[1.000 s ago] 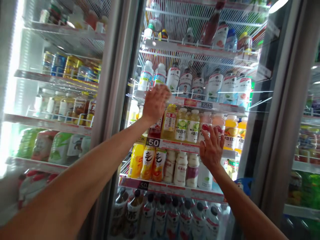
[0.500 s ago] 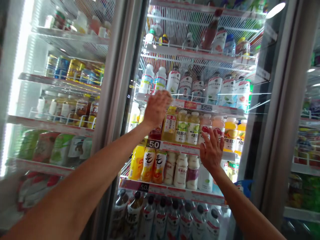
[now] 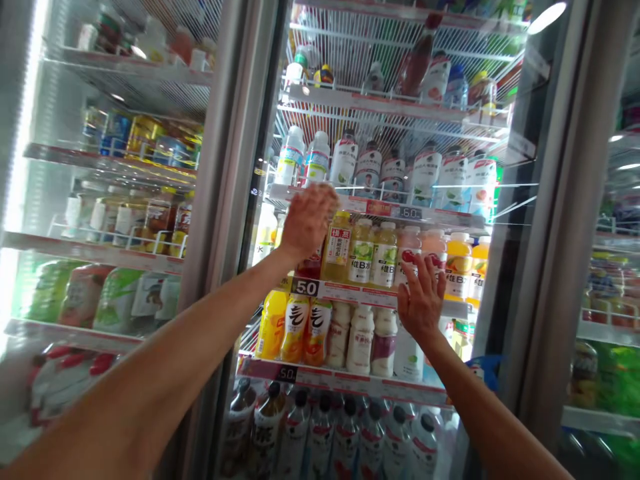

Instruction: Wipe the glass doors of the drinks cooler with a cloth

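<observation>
My left hand [image 3: 311, 221] is raised with its fingers stretched out, a little blurred, in front of the upper middle shelves of a drinks fridge. It covers part of a red-brown drink bottle and sits beside a yellow-capped bottle [image 3: 337, 248]. My right hand [image 3: 423, 299], fingers spread, is lower and to the right, before a pink drink bottle [image 3: 410, 248]. Both palms face the glass door [image 3: 520, 133], which carries reflections; whether they touch it I cannot tell. I see nothing held in either hand.
Metal door frames [image 3: 227, 167] stand left and right of this fridge section. A neighbouring section on the left holds cans [image 3: 145, 137] and bottles. Price strips [image 3: 305, 287] run along the shelf fronts. Dark-capped bottles [image 3: 345, 427] stand on the bottom shelf.
The view shifts slightly down and up again. Both hands keep almost the same places against the shelves, with my left hand a touch lower than a second ago.
</observation>
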Action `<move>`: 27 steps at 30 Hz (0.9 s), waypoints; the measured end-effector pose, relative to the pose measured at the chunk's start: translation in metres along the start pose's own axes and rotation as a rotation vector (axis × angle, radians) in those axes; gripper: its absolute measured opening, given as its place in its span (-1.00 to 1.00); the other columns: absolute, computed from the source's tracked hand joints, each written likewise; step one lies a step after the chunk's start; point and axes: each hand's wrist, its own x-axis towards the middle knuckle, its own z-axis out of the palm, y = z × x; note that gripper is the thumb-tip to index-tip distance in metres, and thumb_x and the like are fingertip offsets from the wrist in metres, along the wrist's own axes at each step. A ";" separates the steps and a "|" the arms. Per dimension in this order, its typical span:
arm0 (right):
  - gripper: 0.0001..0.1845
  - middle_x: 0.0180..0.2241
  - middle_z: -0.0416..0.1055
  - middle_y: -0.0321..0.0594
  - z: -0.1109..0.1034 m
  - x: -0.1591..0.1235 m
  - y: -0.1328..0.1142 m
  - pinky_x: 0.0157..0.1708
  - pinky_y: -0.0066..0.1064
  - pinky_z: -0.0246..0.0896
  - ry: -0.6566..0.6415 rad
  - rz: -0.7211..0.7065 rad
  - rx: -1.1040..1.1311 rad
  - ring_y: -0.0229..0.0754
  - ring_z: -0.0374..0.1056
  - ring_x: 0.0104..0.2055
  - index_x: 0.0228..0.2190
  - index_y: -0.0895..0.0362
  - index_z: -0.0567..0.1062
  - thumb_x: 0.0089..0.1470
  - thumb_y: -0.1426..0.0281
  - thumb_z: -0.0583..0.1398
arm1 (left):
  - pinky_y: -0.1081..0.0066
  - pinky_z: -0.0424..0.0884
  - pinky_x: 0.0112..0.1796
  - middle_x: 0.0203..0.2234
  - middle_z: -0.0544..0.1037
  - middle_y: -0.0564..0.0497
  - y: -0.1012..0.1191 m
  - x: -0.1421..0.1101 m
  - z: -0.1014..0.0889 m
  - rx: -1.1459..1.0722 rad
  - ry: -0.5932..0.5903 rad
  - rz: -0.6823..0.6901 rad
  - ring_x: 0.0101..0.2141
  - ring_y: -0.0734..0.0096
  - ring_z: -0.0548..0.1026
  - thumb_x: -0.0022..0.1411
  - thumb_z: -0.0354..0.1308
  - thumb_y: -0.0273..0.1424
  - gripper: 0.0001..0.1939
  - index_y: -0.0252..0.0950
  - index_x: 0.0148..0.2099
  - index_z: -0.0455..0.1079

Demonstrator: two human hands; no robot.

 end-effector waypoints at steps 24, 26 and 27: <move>-0.51 0.19 0.11 -0.14 0.001 -0.002 0.002 0.21 -0.06 -0.24 0.004 0.015 0.028 -0.08 -0.06 0.26 0.07 0.04 0.24 0.08 0.40 0.03 | 0.17 -0.05 0.20 0.21 0.12 0.08 0.075 -0.055 0.013 -0.029 -0.176 0.471 0.24 0.29 -0.09 0.24 -0.13 -0.47 -0.55 -0.21 0.18 0.14; -0.50 0.19 0.12 -0.15 -0.002 0.000 0.001 0.20 -0.04 -0.22 0.024 0.019 0.058 -0.07 -0.05 0.26 0.09 0.02 0.22 0.08 0.42 0.03 | 0.20 -0.02 0.20 0.22 0.10 0.04 0.084 -0.057 0.013 -0.059 -0.196 0.458 0.24 0.31 -0.08 0.23 -0.11 -0.47 -0.54 -0.22 0.19 0.11; -0.49 0.19 0.12 -0.16 -0.004 0.003 -0.002 0.20 -0.03 -0.22 0.051 0.023 0.092 -0.07 -0.04 0.25 0.10 0.01 0.20 0.09 0.43 0.02 | 0.20 -0.01 0.19 0.23 0.07 0.00 0.086 -0.055 0.013 -0.080 -0.183 0.397 0.24 0.31 -0.09 0.22 -0.10 -0.47 -0.52 -0.23 0.20 0.09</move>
